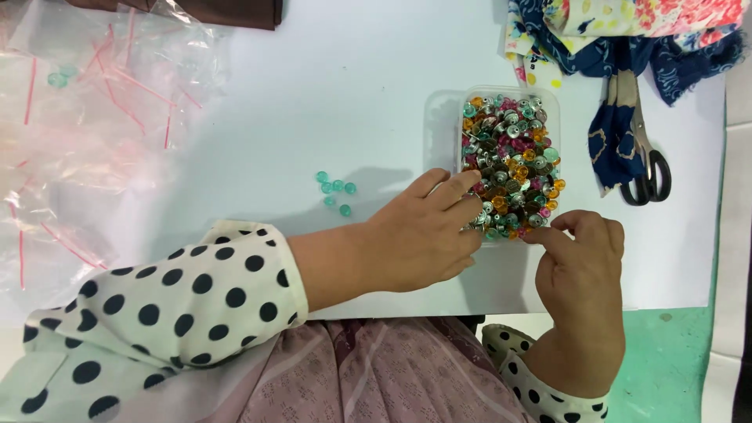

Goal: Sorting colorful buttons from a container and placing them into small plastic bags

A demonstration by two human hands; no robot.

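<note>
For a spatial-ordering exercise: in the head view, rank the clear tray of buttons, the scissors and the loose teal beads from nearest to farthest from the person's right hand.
From the right hand:
1. Clear tray of buttons, just above the fingertips.
2. Scissors, up and right.
3. Loose teal beads, far left, beyond the left hand.

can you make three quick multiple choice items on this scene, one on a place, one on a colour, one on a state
1. Where do the scissors lie?
A. right of the clear tray
B. left of it
C. inside it

2. What colour are the loose beads on the table?
A. red
B. teal
C. black

3. What is the left hand doing?
A. holding the scissors
B. resting in the lap
C. reaching its fingers into the tray

Answers: 1 A, they lie beyond the tray's right wall. 2 B, the small cluster is teal green. 3 C, its fingertips touch the beads in the tray, near the right hand.
</note>
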